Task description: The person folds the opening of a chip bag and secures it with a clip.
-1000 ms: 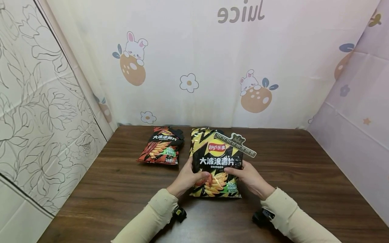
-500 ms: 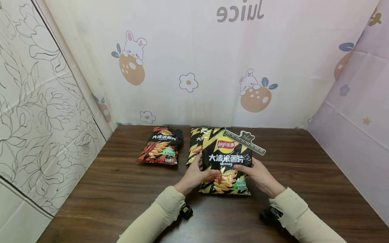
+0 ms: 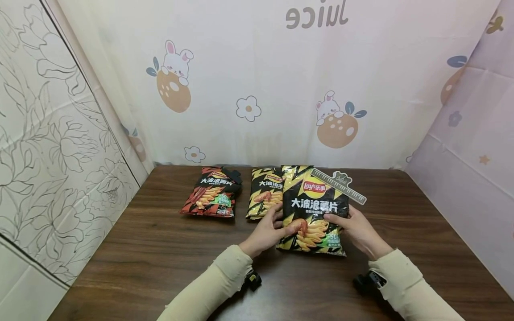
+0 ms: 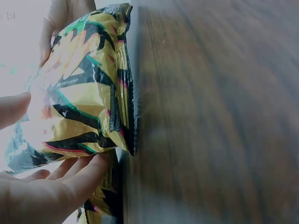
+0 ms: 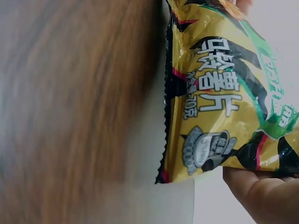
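Note:
Both hands hold a black and yellow potato chip bag [image 3: 313, 200] by its two sides. My left hand [image 3: 266, 232] has its thumb over the bag's lower left front and its fingers at the side and underneath. On the other side my right hand [image 3: 360, 227] lays its thumb on the front, with the rest of its fingers mostly hidden behind. A long clip [image 3: 339, 185] with a piano-key print sits slanted across the bag's upper right corner. In the left wrist view, the bag's bottom seam [image 4: 131, 102] faces the table, and a small gap seems to separate them.
A second yellow and black chip bag [image 3: 263, 194] lies partly covered behind the held one. Further left is a red and black chip bag [image 3: 210, 194] with a dark clip [image 3: 233, 177] on its corner. A patterned curtain [image 3: 249, 138] rises behind the brown wooden table [image 3: 160, 263].
Both hands have carried the clipped chip bag to the right and slightly back. More of the other yellow bag behind it now shows. The red bag has stayed put.

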